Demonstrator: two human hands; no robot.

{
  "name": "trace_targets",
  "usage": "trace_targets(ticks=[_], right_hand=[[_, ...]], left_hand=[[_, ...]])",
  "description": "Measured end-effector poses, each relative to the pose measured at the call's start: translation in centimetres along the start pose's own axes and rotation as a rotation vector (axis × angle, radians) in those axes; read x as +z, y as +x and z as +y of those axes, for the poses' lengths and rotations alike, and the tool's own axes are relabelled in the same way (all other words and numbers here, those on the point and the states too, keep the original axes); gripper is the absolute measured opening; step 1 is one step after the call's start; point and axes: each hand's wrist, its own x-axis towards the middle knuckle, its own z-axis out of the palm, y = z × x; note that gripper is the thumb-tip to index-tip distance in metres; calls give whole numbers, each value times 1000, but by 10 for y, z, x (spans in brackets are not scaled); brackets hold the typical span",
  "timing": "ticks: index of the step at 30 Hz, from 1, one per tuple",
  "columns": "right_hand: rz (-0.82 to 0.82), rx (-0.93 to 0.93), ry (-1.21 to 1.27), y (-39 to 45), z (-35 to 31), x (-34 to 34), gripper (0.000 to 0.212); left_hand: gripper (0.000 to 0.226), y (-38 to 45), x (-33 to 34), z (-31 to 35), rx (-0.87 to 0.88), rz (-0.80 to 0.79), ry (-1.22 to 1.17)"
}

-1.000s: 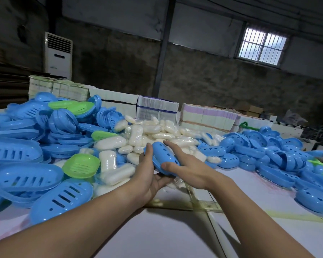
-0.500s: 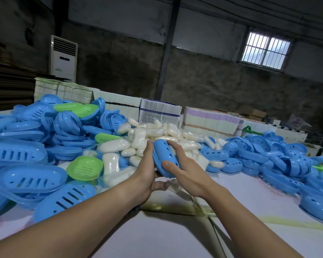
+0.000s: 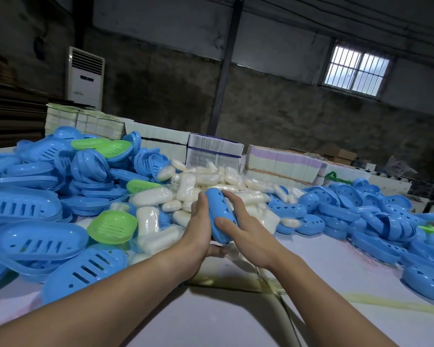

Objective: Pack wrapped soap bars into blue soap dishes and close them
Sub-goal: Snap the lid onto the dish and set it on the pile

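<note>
A closed blue soap dish (image 3: 221,216) stands on edge between my two hands, above the table's middle. My left hand (image 3: 198,229) cups its left side, thumb underneath. My right hand (image 3: 243,226) grips its right side, thumb on the front and fingers over the top. Behind them lies a heap of white wrapped soap bars (image 3: 186,189). Open blue dish halves (image 3: 23,204) are piled at the left, and closed blue dishes (image 3: 361,214) are heaped at the right.
A few green dish halves (image 3: 112,226) lie among the blue ones on the left. Stacked flat cartons (image 3: 281,164) line the table's far edge. The white tabletop (image 3: 211,316) runs toward me between my forearms, with a taped seam.
The dish has turned more upright between my hands and come slightly nearer. Both hands keep their hold on it.
</note>
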Motion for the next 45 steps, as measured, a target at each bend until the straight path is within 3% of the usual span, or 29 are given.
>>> trace_targets(ticks=[8, 13, 17, 32, 45], right_hand=[[-35, 42, 56, 1, -5, -7, 62], [-57, 66, 95, 1, -5, -10, 64], [9, 54, -99, 3, -8, -2, 69], [8, 11, 94, 0, -4, 6, 67], [7, 1, 51, -3, -10, 5, 70]], left_hand=[[71, 6, -2, -2, 51, 72, 74], [60, 4, 2, -1, 71, 113, 89], [63, 5, 0, 4, 98, 133, -143], [56, 1, 1, 5, 89, 64, -70], [54, -5, 6, 10, 76, 54, -146]])
